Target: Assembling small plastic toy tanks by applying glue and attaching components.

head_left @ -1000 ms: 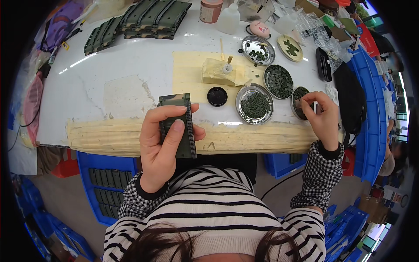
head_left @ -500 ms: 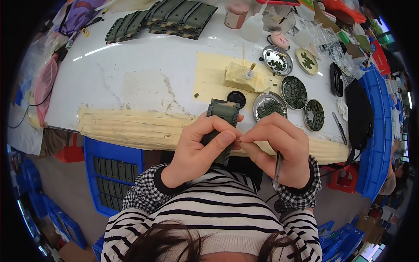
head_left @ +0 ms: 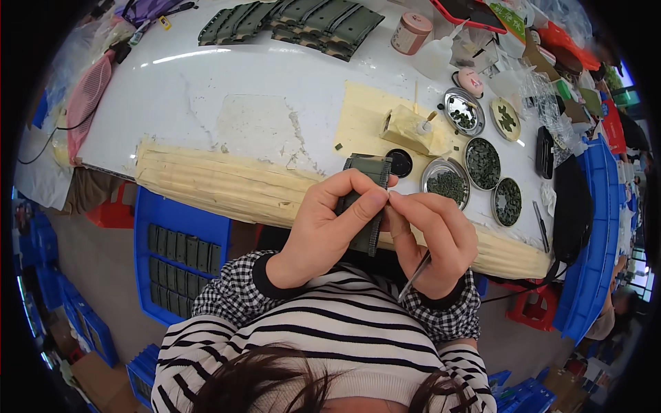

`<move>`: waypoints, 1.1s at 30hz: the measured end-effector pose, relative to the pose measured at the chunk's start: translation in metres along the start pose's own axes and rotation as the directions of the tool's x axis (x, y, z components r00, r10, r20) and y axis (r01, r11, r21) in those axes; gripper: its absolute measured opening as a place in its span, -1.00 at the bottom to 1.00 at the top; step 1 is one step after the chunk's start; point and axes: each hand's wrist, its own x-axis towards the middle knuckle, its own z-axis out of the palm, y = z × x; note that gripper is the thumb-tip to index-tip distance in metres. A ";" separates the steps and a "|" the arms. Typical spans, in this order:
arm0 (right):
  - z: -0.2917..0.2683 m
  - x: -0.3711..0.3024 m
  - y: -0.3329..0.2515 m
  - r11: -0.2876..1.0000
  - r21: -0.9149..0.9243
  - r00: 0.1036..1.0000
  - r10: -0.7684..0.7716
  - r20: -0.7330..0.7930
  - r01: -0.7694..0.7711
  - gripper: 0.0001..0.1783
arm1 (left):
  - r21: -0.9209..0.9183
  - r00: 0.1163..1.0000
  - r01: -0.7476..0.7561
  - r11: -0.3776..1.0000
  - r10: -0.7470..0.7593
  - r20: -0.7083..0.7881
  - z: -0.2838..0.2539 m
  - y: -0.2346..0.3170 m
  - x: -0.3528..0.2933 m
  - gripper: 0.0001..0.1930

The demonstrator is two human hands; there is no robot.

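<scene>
My left hand [head_left: 327, 224] is closed around a dark green, slightly curved rectangular piece [head_left: 370, 167] with finely toothed long edges, held upright and tilted above the table's front edge. Against the toothed right edge of that piece, the thumb and forefinger of my right hand [head_left: 438, 234] are pinched together beside my left thumb. Whatever lies between those fingertips is too small to make out. Tucked in the same right hand, a slim metal pair of tweezers [head_left: 414, 277] points down toward my sleeve.
Round tins of small green bits [head_left: 482, 163] stand right of my hands, near a tape-covered block with a bottle [head_left: 406, 129] and a black lid [head_left: 399, 163]. Green curved panels [head_left: 327, 24] lie at the back. A blue crate [head_left: 153, 275] of green pieces sits lower left.
Both hands have drawn closer together, with the right fingertips now against the green piece's edge. The piece has turned somewhat. The view has shifted, so table things appear farther right.
</scene>
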 end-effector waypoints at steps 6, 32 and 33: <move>-0.006 0.003 -0.008 0.979 0.091 0.983 0.181 0.041 -0.184 -0.72 | 0.049 0.995 0.064 0.997 -0.068 0.077 -0.004 0.007 -0.003 -0.87; -0.015 0.024 0.003 0.994 -0.050 0.990 -0.090 0.106 0.095 -0.73 | 0.697 0.903 -0.427 0.576 0.313 0.295 0.003 0.006 -0.013 -0.19; -0.015 0.024 0.003 0.994 -0.050 0.989 -0.093 0.113 0.099 -0.73 | 0.700 0.901 -0.430 0.570 0.318 0.294 0.003 0.006 -0.013 -0.19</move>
